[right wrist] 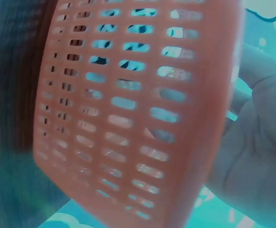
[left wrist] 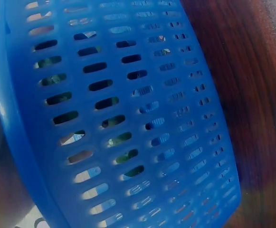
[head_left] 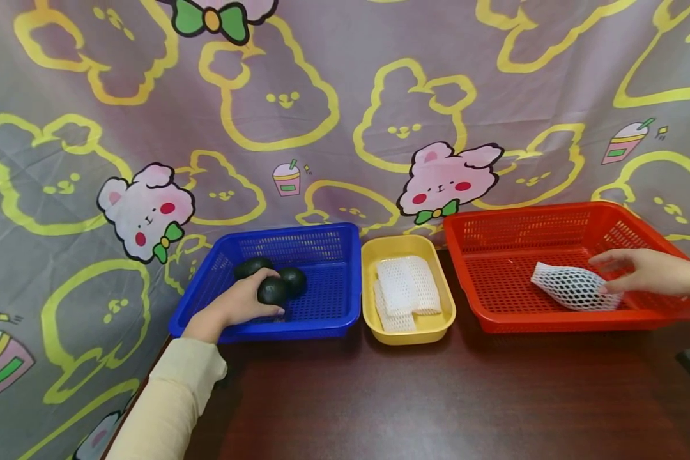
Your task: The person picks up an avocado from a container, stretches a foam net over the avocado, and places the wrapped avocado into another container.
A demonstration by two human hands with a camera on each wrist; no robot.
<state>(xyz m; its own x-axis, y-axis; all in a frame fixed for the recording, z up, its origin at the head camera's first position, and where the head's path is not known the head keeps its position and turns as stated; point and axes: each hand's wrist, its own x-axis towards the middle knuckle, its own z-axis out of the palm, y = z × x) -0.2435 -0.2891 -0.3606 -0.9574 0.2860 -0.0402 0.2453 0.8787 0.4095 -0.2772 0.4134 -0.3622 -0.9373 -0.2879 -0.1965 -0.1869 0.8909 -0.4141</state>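
In the head view my left hand [head_left: 243, 299] reaches over the front rim of a blue basket [head_left: 328, 324]. Its fingers and thumb grip a dark green avocado [head_left: 272, 291]. Two more avocados, one to the right [head_left: 294, 282] and one behind [head_left: 252, 266], lie close by it. On the other side, my right hand [head_left: 646, 271] is over a red basket [head_left: 494, 255], fingers spread from the thumb. The thumb tip is right at the end of a bulging white foam net sleeve [head_left: 575, 287], whose contents the mesh mostly hides. Basket walls block most of both wrist views.
Between the baskets stands a yellow tray [head_left: 370, 306] with several white foam net sleeves [head_left: 408, 287] in it. All three containers are lined up at the back of a dark wooden table [head_left: 437, 396], against a patterned cloth [head_left: 333, 172].
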